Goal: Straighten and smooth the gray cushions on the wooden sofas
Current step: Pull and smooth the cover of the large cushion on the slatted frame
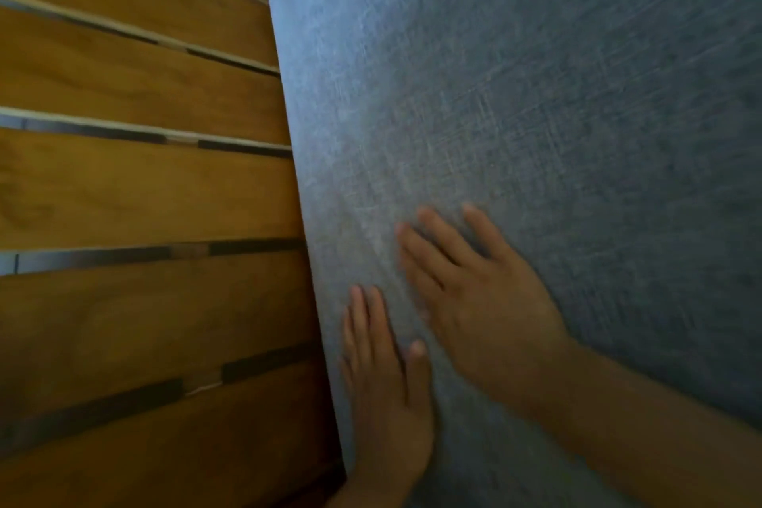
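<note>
The gray cushion (515,95) fills the right of the view, its edge against the slatted wooden sofa frame (144,186). The right hand (486,301) and left hand (387,375) lie flat on it, fingers straight, gripping nothing. Pushing hard toward the frame could bunch the fabric there.

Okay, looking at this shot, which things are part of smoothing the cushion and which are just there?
Part of the job:
- gray woven fabric cushion
- left hand, flat on the cushion near its edge
- right hand, flat on the cushion, fingers spread

Just there:
- brown wooden slats of the sofa frame, beside the cushion, gaps between them
</note>
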The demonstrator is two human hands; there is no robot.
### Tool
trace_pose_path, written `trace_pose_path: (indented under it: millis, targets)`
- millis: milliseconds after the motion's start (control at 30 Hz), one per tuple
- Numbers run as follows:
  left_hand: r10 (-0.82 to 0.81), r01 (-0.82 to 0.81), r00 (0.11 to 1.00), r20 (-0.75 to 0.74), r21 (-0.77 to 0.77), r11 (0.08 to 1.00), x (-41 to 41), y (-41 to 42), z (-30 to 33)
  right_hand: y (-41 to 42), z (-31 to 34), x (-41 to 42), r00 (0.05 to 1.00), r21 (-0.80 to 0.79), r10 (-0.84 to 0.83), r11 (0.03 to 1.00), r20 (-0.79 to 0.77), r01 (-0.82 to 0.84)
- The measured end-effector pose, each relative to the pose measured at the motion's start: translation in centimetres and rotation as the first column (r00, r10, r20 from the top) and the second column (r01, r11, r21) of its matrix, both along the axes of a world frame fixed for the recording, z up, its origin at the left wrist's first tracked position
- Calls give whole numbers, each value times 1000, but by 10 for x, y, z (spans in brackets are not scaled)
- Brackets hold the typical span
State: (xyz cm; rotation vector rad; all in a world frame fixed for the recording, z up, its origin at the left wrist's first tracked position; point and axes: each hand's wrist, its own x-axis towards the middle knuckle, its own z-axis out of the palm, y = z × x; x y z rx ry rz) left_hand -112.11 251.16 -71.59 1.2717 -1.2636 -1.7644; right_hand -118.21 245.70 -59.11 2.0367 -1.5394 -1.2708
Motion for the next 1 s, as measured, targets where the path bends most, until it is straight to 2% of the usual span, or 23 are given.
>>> trace_pose_path:
  millis: [33, 67, 100, 167, 200, 267, 300, 400, 467, 567, 700, 800, 1000]
  targets:
    - [89, -86, 994, -59, 61, 994, 1, 8, 1, 24, 6, -5, 994, 17, -43, 999, 96, 42]
    - [149, -142, 987, -66, 101, 985, -1, 19, 6, 51, 20, -9, 994, 59, -45, 997, 95, 39]
    - [155, -153, 987, -30, 60, 986, 0, 26, 4, 68, 27, -13, 998, 85, -16, 996, 57, 11]
    - [12, -6, 995, 94, -67, 998, -2, 45, 14, 99, 45, -19, 995, 101, 45, 993, 84, -54]
    - [-42, 52, 990, 138, -65, 997, 0, 51, 24, 109, 51, -17, 992, 108, 10, 994, 125, -24]
    - [-42, 39, 993, 112, 27, 999, -2, 53, 50, 118, 69, -11, 981, 14, -11, 1000, 194, 8]
    - [-52, 51, 994, 95, 9, 999, -1, 53, 63, 122, 80, -11, 980, -31, -4, 999, 199, 11]
    - [-235, 248, 963, 134, -84, 965, -1, 59, 92, 144, 113, -23, 992, -6, -51, 999, 112, 52]
    - [-359, 365, 922, 148, -17, 931, 12, 53, 105, 157, 125, -22, 981, -6, -124, 992, 150, 127]
    - [-371, 372, 912, 176, 27, 928, 41, 27, 139, 150, 154, 0, 940, -133, -223, 955, 259, 264]
    - [-446, 472, 865, 229, -73, 879, 53, -4, 210, 141, 215, 17, 909, -266, -307, 885, 283, 382]
    - [-458, 506, 852, 253, -181, 843, 55, -31, 270, 133, 255, 30, 847, -330, -410, 791, 338, 515]
    - [-601, 686, 728, 331, -322, 653, 68, -79, 375, 111, 318, 68, 652, -452, -541, 470, 530, 758]
